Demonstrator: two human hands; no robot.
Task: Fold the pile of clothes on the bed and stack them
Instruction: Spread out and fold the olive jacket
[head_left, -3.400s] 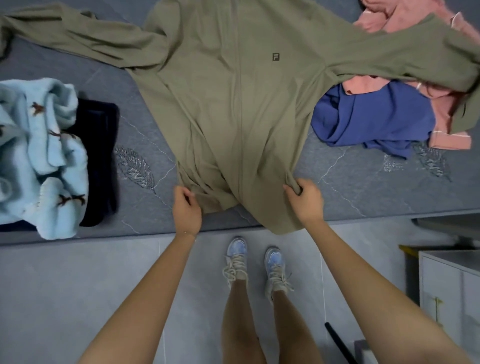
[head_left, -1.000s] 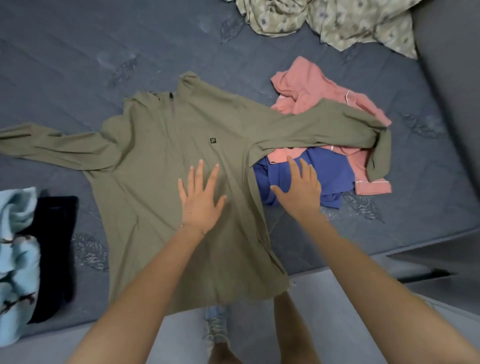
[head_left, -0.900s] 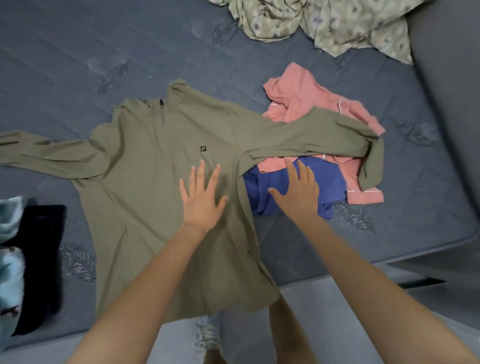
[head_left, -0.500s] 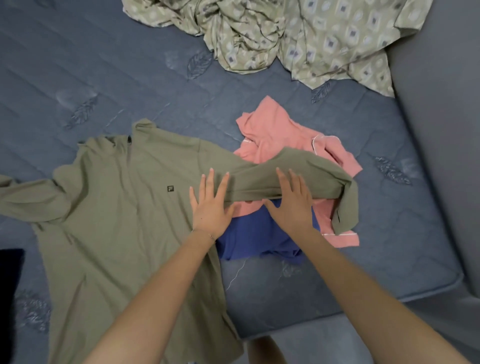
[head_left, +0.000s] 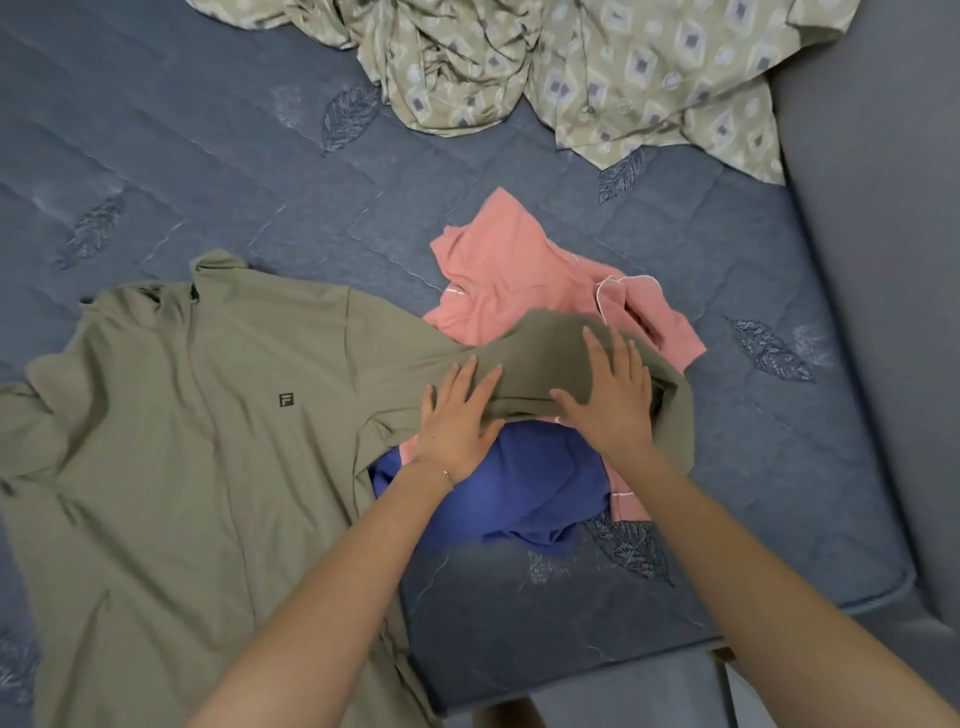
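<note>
**Olive shirt laid out, one sleeve under both palms**

Olive long-sleeved shirt (head_left: 208, 441) lies front-up on the quilted grey-blue mattress (head_left: 260, 156), body at 8 o'clock of the view, collar toward 11. One sleeve (head_left: 540, 343) runs out toward 3 o'clock and rides over a small heap of unfolded clothes, its cuff end drooping off the heap's 3 o'clock side.

Judged purpose: the sleeve is being flattened, or readied to be drawn back across the body, since it cannot lie flat where it rests.

Left hand (head_left: 457, 421) is palm-down at the sleeve's near edge. Its fingers (head_left: 464, 376) are straight and slightly spread, tips on the olive cloth, heel over the blue garment (head_left: 530, 483). Right hand (head_left: 608, 402), just beside it at 3 o'clock, presses flat on the sleeve, fingers (head_left: 597, 348) straight and fanned. Neither hand pinches anything.

Pink garment (head_left: 509, 270) shows at 12 o'clock of the hands. A patterned sheet (head_left: 597, 67) lies crumpled at 1 o'clock, well apart.
</note>
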